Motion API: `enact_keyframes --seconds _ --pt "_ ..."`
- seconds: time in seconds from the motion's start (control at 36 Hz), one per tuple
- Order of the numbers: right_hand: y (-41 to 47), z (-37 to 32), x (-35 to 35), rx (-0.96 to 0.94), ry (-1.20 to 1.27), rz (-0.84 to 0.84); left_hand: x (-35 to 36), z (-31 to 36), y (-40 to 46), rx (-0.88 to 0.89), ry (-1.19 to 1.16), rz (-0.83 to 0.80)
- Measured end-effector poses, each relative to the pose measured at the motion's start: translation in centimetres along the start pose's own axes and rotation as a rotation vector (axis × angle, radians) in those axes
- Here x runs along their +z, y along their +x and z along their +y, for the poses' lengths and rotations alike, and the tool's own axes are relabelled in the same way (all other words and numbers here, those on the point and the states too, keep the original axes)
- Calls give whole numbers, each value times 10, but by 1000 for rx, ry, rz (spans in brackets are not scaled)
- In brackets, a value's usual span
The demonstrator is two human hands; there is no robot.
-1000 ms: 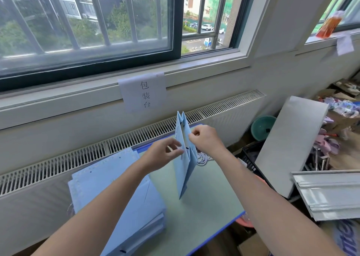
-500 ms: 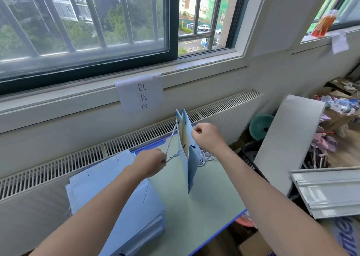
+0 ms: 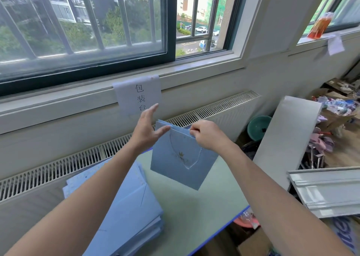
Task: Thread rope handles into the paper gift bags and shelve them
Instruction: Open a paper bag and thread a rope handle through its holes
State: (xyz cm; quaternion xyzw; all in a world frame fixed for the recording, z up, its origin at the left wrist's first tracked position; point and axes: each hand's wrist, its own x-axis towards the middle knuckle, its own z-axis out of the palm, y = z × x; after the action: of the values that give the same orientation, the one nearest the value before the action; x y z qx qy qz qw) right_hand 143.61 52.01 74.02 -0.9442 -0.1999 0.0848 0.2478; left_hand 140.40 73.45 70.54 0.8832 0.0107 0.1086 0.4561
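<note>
Bag (image 3: 181,164) hangs pinched at rim by right hand (image 3: 208,136) for turning; left hand (image 3: 146,131) spread, thumb grazing rim; rope handle (image 3: 191,163) dangles on front.

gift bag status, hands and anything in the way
Right hand pinches gift bag top edge, left hand open beside it. Rope handle hangs on front. Nothing blocking.
</note>
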Motion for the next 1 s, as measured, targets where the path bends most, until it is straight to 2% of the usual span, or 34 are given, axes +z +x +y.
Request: enact_keyframes --seconds 0.06,0.11,0.22,0.39,0.5,0.58,0.69,0.81,0.92,1.0 --pt "1 4 -1 -9 -8 -5 -2 2 0 -37 -161 -136" --pt "2 11 0 -22 -7 -14 1 4 -4 -78 -231 -186" --pt "1 23 5 -18 49 -4 19 4 -13 -117 -196 -60" --pt "4 55 11 -8 47 18 49 -14 -24 -337 -194 123" --pt "12 77 26 44 103 -37 71 -21 -32 -454 -177 112" --pt "20 94 49 59 182 -68 91 -27 -40 -456 20 94" --pt "33 121 83 44 208 -78 120 -39 -52 -307 438 60" --pt "50 144 119 -35 110 -46 160 -58 -65 -161 563 -15" --pt "54 157 150 -140 -79 68 192 -71 -73 -251 697 -209" --pt "46 164 171 -211 -166 202 211 -88 -78 -276 723 -202"
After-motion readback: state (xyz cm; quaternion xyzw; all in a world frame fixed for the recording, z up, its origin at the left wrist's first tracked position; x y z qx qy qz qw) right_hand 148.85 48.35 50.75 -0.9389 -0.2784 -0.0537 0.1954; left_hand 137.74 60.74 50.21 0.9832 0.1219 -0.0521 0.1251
